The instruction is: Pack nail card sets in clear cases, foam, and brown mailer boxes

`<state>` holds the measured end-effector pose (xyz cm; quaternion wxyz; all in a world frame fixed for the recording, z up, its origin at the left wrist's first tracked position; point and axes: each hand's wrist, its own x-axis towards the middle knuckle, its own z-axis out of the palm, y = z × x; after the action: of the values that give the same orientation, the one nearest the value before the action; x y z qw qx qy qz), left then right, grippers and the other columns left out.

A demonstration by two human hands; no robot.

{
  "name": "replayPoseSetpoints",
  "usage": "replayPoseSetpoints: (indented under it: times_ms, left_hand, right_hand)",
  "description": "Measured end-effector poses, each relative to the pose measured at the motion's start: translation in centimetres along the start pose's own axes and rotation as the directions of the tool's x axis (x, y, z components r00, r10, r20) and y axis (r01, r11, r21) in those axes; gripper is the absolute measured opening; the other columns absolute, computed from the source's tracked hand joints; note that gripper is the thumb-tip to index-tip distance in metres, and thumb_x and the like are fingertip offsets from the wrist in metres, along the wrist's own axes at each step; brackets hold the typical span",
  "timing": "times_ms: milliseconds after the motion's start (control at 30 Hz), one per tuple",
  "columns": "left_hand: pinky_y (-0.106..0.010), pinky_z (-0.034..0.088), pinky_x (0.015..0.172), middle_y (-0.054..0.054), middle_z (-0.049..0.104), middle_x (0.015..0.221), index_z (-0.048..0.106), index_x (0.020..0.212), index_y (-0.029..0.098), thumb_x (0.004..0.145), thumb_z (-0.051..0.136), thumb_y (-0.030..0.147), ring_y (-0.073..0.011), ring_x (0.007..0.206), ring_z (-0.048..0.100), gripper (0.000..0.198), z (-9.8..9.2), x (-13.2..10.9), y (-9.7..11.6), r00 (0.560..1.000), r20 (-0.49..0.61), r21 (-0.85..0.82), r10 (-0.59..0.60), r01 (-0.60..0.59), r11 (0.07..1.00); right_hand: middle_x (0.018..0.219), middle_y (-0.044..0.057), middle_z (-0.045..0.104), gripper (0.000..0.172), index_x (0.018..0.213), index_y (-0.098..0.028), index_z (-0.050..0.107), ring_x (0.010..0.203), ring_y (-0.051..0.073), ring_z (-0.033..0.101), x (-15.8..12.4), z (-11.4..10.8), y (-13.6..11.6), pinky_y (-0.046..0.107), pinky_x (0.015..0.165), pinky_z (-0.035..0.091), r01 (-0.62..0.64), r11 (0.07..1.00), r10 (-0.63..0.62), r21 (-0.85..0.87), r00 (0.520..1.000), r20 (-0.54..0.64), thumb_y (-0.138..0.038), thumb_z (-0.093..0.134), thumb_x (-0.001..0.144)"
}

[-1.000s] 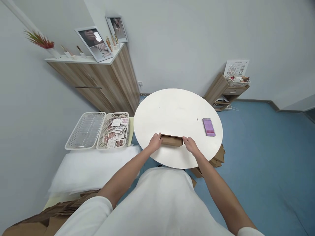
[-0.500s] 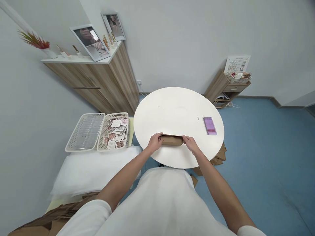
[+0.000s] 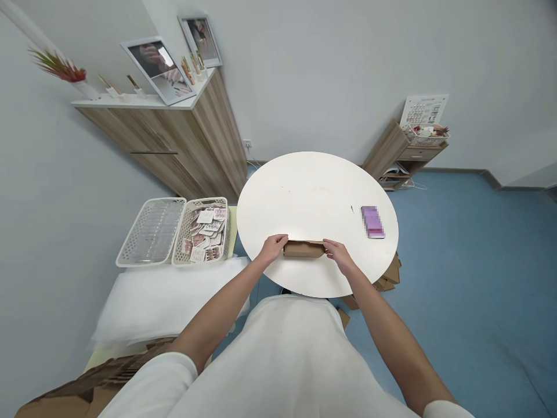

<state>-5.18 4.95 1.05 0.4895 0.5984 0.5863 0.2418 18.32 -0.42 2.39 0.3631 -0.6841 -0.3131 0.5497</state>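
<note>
A small brown cardboard box (image 3: 303,249) stands near the front edge of the round white table (image 3: 313,186). Its left end is gripped by my left hand (image 3: 274,247), fingers closed at the upper corner. At the opposite end, the fingers of my right hand (image 3: 337,253) pinch the other upper corner. The box's long brown side faces me, and little of its inside can be seen. A phone-like thing with a blurred purple face (image 3: 373,222) lies on the table to the right, and a tiny dark object (image 3: 352,208) is beside it.
To the left sit a white basket of clear plastic cases (image 3: 152,232) and a basket of printed cards (image 3: 206,232). White wrapping sheets (image 3: 169,302) lie below them, with folded cardboard (image 3: 108,377) nearer me. More cardboard (image 3: 391,273) is under the table's right side.
Both hands keep hold of the box's ends while their fingers shift slightly. The box's upper edge looks flatter, with less of the inside showing. The view has moved a little.
</note>
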Motion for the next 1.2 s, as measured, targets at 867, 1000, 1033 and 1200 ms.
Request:
replayPoseSetpoints:
  times_ms: [867,1000,1033,1200]
  left_hand:
    - [-0.027,0.046,0.065,-0.008,0.06,0.098,0.055,0.11,0.017,0.073,0.051,0.052,-0.0168,0.079,0.058,0.052,-0.2,0.1,-1.4,0.987,0.103,-0.067,-0.124,0.131,0.989]
    - [-0.025,0.046,0.065,-0.009,0.057,0.104,0.049,0.119,0.018,0.072,0.054,0.051,-0.0164,0.085,0.057,0.058,0.2,-0.4,-2.0,0.975,0.177,-0.147,-0.138,0.165,0.975]
    - [-0.025,0.046,0.066,-0.009,0.056,0.105,0.048,0.12,0.018,0.073,0.054,0.051,-0.0163,0.086,0.057,0.058,0.2,-0.5,-2.0,0.976,0.177,-0.157,-0.129,0.157,0.975]
    - [-0.029,0.046,0.071,-0.009,0.057,0.104,0.05,0.119,0.017,0.074,0.054,0.047,-0.0165,0.083,0.058,0.055,0.6,-0.7,-2.3,0.99,0.116,-0.131,-0.081,0.096,0.987]
  right_hand:
    - [0.099,0.006,0.061,0.041,0.099,-0.024,0.061,0.069,0.014,0.056,0.9,0.1,0.2,0.027,0.061,0.042,-0.045,0.986,0.051,-0.162,0.998,0.033,-0.049,0.055,0.067]
    - [0.094,0.004,0.061,0.043,0.105,-0.024,0.058,0.066,0.013,0.056,0.9,0.6,1.1,0.027,0.061,0.041,-0.005,0.974,0.009,-0.227,1.0,0.016,-0.047,0.053,0.069]
    - [0.094,0.004,0.061,0.041,0.104,-0.024,0.058,0.067,0.013,0.056,0.9,0.8,1.3,0.028,0.063,0.041,0.024,0.967,-0.023,-0.255,1.0,0.006,-0.046,0.051,0.07]
    - [0.097,0.003,0.061,0.038,0.101,-0.023,0.06,0.074,0.015,0.057,0.6,0.9,1.7,0.03,0.069,0.042,0.112,0.952,-0.123,-0.286,0.992,-0.021,-0.043,0.047,0.072]
